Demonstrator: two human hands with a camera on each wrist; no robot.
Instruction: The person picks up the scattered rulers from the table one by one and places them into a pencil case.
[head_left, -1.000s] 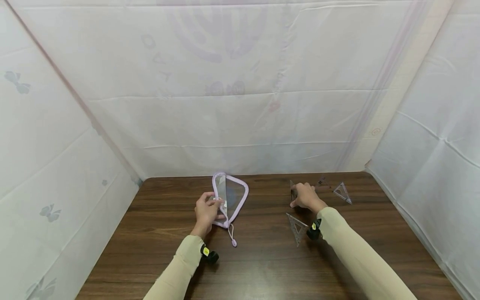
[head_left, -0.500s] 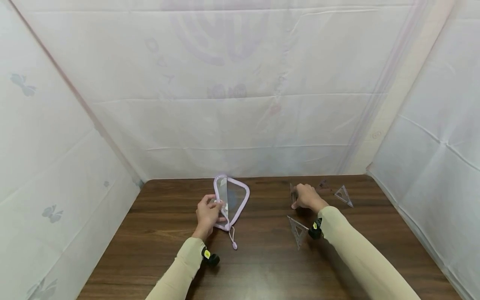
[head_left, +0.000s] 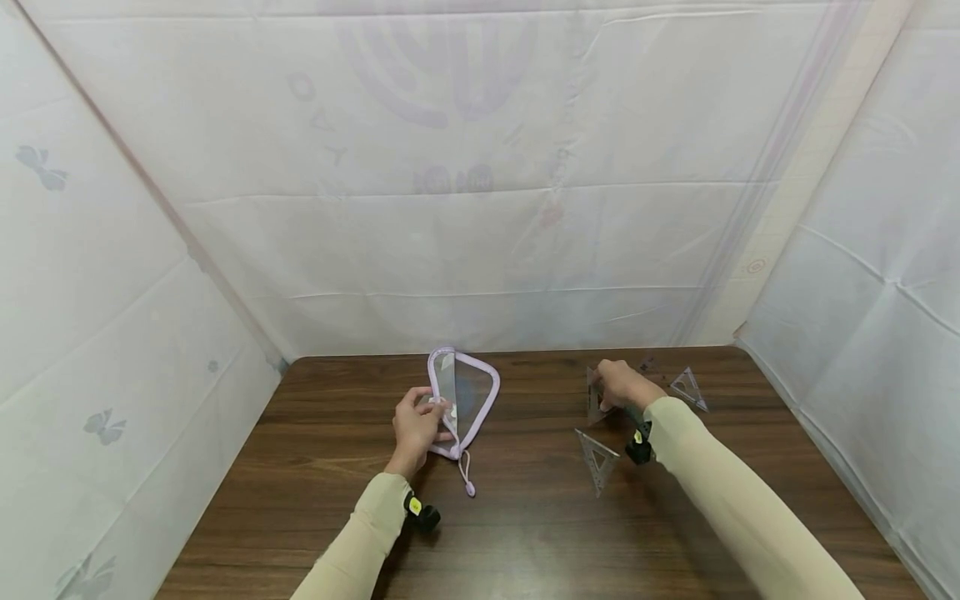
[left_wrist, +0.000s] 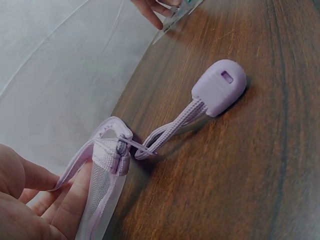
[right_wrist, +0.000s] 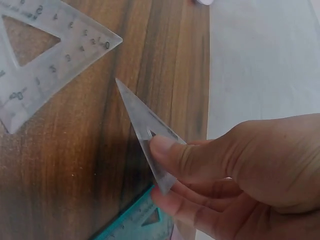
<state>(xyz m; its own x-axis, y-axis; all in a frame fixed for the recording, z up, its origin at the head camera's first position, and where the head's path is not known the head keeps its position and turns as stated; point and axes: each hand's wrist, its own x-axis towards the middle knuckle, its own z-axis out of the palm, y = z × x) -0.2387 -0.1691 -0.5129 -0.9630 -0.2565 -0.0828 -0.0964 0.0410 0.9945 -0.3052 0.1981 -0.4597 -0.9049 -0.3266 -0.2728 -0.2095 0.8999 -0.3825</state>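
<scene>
A see-through mesh pouch with a lilac zip edge stands partly open left of centre. My left hand holds its near left edge, fingers inside the opening and thumb outside. In the left wrist view, a lilac pull tab on a cord hangs from the zip and lies over the table. Farther right, my right hand pinches a clear triangular set square between thumb and fingers, tilted up from the wood. Its fingertips behind the plastic are partly hidden.
Another clear set square lies nearer me, below the right hand. Beyond that hand are a bluish set square and a small dark reddish piece. A teal-edged set square shows low in the right wrist view. White sheeting encloses the brown table.
My right hand has shifted slightly right, and its fingers have closed on the set square, more of which now shows. The left hand and pouch stay put.
</scene>
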